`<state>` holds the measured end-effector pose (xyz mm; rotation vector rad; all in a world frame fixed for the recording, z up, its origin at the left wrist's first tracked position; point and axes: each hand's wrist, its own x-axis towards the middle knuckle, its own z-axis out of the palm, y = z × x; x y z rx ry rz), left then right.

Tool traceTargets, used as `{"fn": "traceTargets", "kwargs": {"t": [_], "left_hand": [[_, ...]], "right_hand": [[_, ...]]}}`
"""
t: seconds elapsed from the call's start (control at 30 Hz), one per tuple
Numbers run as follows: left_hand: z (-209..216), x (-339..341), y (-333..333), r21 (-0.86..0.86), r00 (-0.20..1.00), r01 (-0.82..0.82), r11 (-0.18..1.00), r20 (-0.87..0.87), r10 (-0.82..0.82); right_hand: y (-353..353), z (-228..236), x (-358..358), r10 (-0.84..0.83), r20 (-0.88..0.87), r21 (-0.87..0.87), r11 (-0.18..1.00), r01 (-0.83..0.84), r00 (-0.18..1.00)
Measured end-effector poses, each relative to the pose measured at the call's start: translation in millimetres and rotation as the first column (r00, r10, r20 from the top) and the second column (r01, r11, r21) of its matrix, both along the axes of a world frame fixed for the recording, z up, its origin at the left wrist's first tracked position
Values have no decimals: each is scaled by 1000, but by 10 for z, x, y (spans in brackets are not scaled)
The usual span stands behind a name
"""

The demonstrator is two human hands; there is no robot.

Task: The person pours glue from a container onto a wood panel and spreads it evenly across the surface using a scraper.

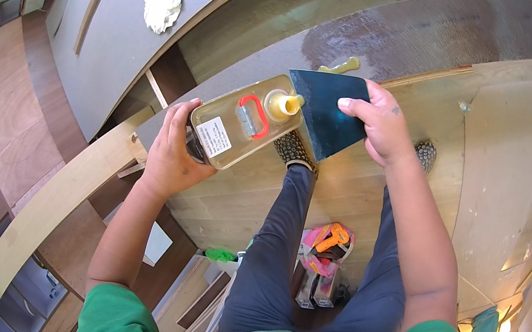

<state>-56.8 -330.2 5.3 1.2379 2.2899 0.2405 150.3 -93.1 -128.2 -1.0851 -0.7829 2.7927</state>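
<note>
Glue transfer in progress. Left hand (pixel 172 153) has its fingers wrapped tight around a clear plastic glue jug (pixel 240 129) with a red handle, tipped so the yellowish spout (pixel 284 104) touches the dark scraper blade (pixel 328 116). Right hand (pixel 383 126) pinches the blade's upper edge, thumb on top, fingers closed on it. Both items are held in the air above the person's knees, just over the long grey board (pixel 402 41).

Progress, as a judgement: early. One small yellowish glue bead (pixel 340 65) sits on the board, next to a darker patch that looks already wetted or spread; the rest of the board looks bare, so most spreading is left.

Surroundings: wood-plank floor (pixel 495 157), loose boards and a pale curved strip (pixel 52 207) to the left, a white lump (pixel 163 2) on a grey panel, a pink bag with an orange tool (pixel 330 245) between the feet.
</note>
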Motion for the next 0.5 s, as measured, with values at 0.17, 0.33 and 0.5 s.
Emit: {"fn": "traceTargets", "kwargs": {"t": [0.17,0.33,0.5], "left_hand": [[-64,-165,-77,56,994,105,993,-25,-104],[-40,-323,-121,62,1000,-7,998,-7,8],[-2,-566,-113,282,964,-210,936,217,152]], "right_hand": [[120,40,148,-156,-110,-244,962,125,982],[125,-112,445,-345,-14,-296,898,326,939],[98,-400,732,-404,125,-241,874,423,906]]}}
